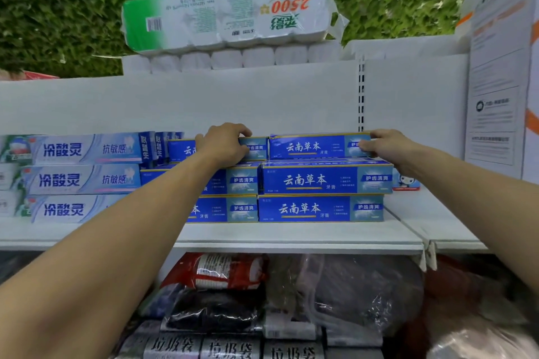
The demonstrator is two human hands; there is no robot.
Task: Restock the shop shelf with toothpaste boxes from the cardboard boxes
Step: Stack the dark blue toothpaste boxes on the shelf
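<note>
Stacking step: my left hand (224, 144) grips the left box (258, 148) and my right hand (382, 146) pinches the right box (309, 146), both topping the blue piles on the shelf (291, 234). Next, I'd square them flush, then let go

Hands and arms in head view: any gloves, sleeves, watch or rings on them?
Nothing worn. Left hand and right hand are gloveless, with no rings or watch visible; left arm and right arm show no sleeve within the frame.
</note>
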